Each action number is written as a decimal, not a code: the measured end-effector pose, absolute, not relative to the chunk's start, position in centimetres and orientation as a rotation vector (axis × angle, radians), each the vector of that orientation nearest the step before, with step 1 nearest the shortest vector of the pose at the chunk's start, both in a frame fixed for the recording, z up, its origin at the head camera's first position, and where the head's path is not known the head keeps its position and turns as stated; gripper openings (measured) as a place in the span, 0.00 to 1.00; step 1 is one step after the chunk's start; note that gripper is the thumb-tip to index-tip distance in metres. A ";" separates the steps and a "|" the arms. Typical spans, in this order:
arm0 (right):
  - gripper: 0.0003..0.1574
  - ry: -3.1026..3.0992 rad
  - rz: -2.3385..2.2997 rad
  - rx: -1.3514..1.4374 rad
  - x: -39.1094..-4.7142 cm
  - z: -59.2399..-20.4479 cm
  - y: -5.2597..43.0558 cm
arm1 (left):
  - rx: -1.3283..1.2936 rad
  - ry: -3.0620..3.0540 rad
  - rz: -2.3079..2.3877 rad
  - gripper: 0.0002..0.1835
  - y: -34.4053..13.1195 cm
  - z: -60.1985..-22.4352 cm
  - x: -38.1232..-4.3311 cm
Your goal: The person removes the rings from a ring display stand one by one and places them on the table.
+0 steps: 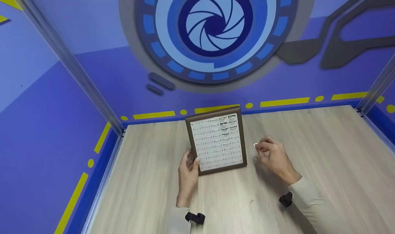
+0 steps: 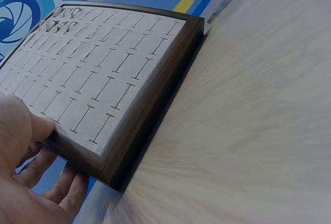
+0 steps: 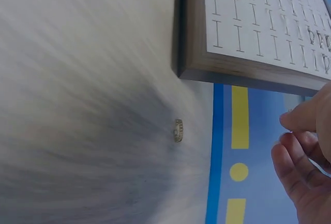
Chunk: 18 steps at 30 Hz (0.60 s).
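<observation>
A ring display board [image 1: 244, 143] with a brown wooden frame and a white slotted pad stands tilted on the table. My left hand [image 1: 188, 175] grips its lower left edge, thumb on the front and fingers behind. Several rings [image 2: 63, 26] sit in slots near the board's upper right corner; the other slots look bare. To the right of the board, my right hand [image 1: 275, 157] pinches a small silvery ring [image 1: 255, 145] between thumb and fingertips. Another ring [image 3: 178, 130] lies on the table just below that hand.
The light wood-grain table [image 1: 145, 182] extends around the board on both sides. Behind it rises a blue panel [image 1: 113, 78] with yellow marks, joined to side panels by metal posts [image 1: 83, 81]. Black wrist mounts [image 1: 195, 217] sit on both sleeves.
</observation>
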State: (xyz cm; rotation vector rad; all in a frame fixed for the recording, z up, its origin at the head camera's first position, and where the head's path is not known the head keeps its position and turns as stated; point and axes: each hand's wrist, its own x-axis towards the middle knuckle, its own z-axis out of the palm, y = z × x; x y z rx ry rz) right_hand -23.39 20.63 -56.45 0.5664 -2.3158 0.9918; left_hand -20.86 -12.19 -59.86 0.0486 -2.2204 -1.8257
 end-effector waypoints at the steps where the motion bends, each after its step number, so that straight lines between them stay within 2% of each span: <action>1: 0.13 -2.319 0.996 0.563 -23.4 -56.6 20.7 | 0.043 -2.216 -1.826 0.28 -12.2 -59.9 -20.9; 7: 0.14 -2.354 1.016 0.535 -23.3 -57.5 21.2 | 0.038 -2.223 -1.816 0.28 -12.2 -60.1 -20.9; 18: 0.10 -2.432 1.003 0.496 -23.3 -58.8 22.1 | 0.036 -2.215 -1.839 0.28 -12.3 -60.2 -20.9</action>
